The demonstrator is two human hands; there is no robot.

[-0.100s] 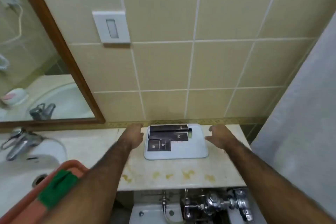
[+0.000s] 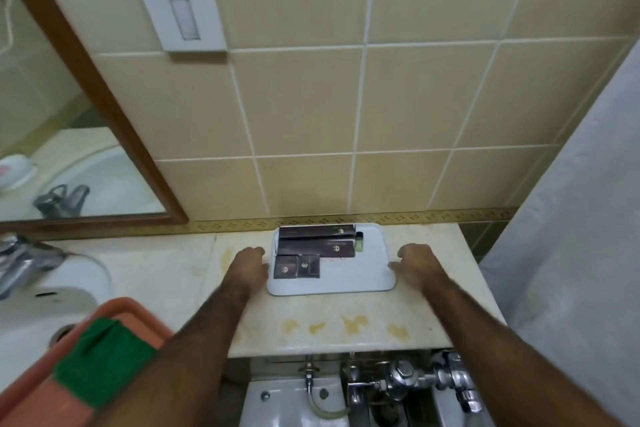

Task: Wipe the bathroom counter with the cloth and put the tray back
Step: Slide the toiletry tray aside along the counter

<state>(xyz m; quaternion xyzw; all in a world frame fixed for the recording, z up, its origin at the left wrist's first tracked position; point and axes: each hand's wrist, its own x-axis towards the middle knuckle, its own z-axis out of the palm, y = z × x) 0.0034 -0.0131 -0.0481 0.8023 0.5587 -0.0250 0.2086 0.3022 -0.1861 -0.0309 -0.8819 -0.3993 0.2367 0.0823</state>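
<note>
At the far left a chrome tap (image 2: 20, 263) leans over the white washbasin (image 2: 69, 288). A salmon-coloured plastic tub (image 2: 114, 319) sits in the basin with the green cloth (image 2: 100, 357) draped over its rim, within reach but out of the way, so both hands are free for the tray. I'd guess the wiping is either finished or waiting on the tray being shifted.

Next along, the left hand (image 2: 248, 267) rests on the marble tabletop (image 2: 166, 263), fingers loosely spread and curled, touching the left edge of the white tray (image 2: 370, 274). It grips nothing that I can see.

The tray lies flat near the back wall, its far edge close to the patterned border tile. Dark toiletry boxes (image 2: 317, 246) are packed into its left half, two long ones behind and two small square ones in front, with a small green bottle (image 2: 359, 243) beside them, which leaves the right half bare.

The right hand (image 2: 415, 265) mirrors the other at the tray's right edge, fingers open, thumb just at the rim. Held on both sides like that, the loaded tray can be slid or lifted level without tipping the boxes.

Yellowish stains (image 2: 346, 322) mark the tabletop's front strip.
</note>
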